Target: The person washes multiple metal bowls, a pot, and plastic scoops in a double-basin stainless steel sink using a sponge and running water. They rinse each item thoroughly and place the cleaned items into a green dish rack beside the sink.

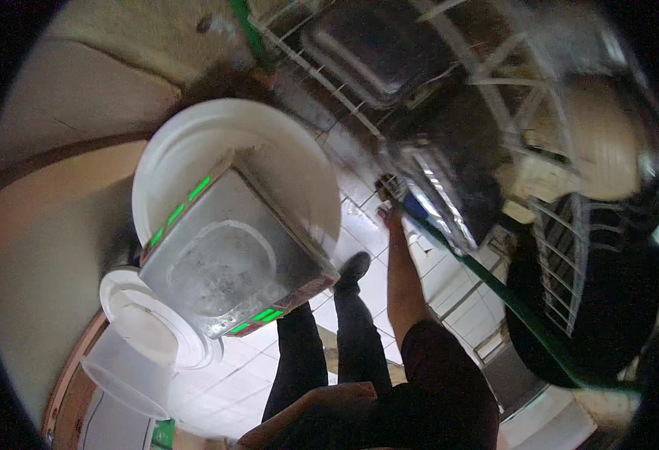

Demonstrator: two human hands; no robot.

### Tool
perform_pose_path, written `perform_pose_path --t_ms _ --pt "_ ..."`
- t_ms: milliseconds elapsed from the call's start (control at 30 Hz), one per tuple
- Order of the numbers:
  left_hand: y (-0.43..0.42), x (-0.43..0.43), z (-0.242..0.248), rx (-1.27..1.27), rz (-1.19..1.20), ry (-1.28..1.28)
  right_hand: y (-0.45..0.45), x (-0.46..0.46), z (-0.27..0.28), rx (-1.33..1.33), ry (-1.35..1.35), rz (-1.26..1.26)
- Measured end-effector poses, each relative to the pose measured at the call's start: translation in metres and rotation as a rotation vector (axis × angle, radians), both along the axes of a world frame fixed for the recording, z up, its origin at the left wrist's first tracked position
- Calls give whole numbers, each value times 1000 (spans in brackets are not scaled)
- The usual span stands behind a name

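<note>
My right arm stretches down toward the tiled floor (357, 230). My right hand (388, 215) is small and blurred there, beside a dark object (389, 187) and the end of a green hose (495, 284); whether it holds either is unclear. Across my front lies my left forearm, with what seems to be my left hand (362, 390) close to my torso, its fingers not distinguishable. To the left, a square metal container (222, 264) with green marks on its sides sits over a large round white tub (301, 169).
White round lids or basins (194, 343) and a translucent plastic tub (132, 365) are at lower left. A white wire rack (335, 84) bears a dark tray (380, 50) at the top. A large rounded pot (599, 140), blurred, and another wire rack (560, 264) are at right.
</note>
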State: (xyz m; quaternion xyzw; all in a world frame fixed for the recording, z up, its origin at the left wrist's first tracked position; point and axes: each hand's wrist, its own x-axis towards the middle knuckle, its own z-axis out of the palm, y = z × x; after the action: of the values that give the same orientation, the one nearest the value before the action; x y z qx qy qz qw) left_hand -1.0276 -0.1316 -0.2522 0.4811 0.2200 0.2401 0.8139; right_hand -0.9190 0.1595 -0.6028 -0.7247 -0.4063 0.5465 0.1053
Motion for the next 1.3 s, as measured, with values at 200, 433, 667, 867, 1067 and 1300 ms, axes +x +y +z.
perform_pose_path --t_ms 200,433,667,867,1067,1300 --pt "3 36 70 283 -210 -68 -227 104 136 -205 21 633" --pt "-27 140 143 115 -426 -20 -414 268 326 -334 248 352" --pt "-36 336 231 89 -603 124 -519 453 514 -166 190 -562" --pt "1 510 284 152 -327 118 -607 613 612 190 14 -918" --pt "84 744 275 759 -290 332 -542 766 689 414 -120 -859" --pt "110 1007 125 1110 -531 989 -429 924 688 383 -201 -526"
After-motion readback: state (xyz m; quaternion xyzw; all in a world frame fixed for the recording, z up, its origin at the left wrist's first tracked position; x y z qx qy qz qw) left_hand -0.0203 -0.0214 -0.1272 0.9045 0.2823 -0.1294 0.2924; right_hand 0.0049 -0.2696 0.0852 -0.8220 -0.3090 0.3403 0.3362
